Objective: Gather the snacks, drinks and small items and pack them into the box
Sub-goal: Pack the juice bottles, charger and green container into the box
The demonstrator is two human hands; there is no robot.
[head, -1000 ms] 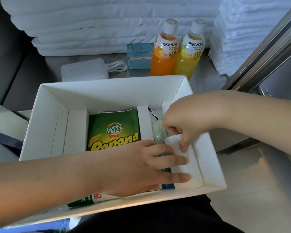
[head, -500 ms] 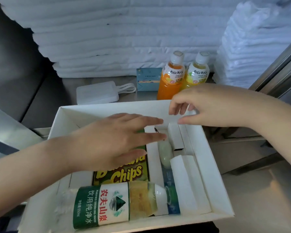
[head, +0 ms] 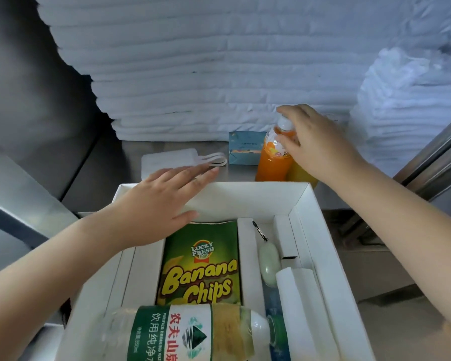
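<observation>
A white cardboard box [head: 255, 194] lies in front of me with white dividers. Inside are a green banana chips bag [head: 201, 264], a water bottle [head: 193, 334] lying across the near end, a pale green oval item [head: 267, 264] with a black clip, and a white rolled piece [head: 294, 285]. Behind the box stand an orange drink bottle [head: 272, 157] and a yellow drink bottle [head: 301, 173], mostly hidden by my right hand [head: 313, 139], whose fingers curl around the orange bottle's neck and cap. My left hand [head: 167, 201] hovers flat and spread over the box's far left corner, holding nothing.
A white power bank with a cable loop [head: 172, 158] and a small blue card box [head: 245, 148] sit on the metal counter behind the box. Stacks of white folded cloth [head: 206, 74] fill the back and right. A metal rail [head: 432, 157] runs at the right.
My right hand left the box and reached back to the orange bottle. My left hand lifted off the chips bag and moved toward the far left corner. The view tilted upward.
</observation>
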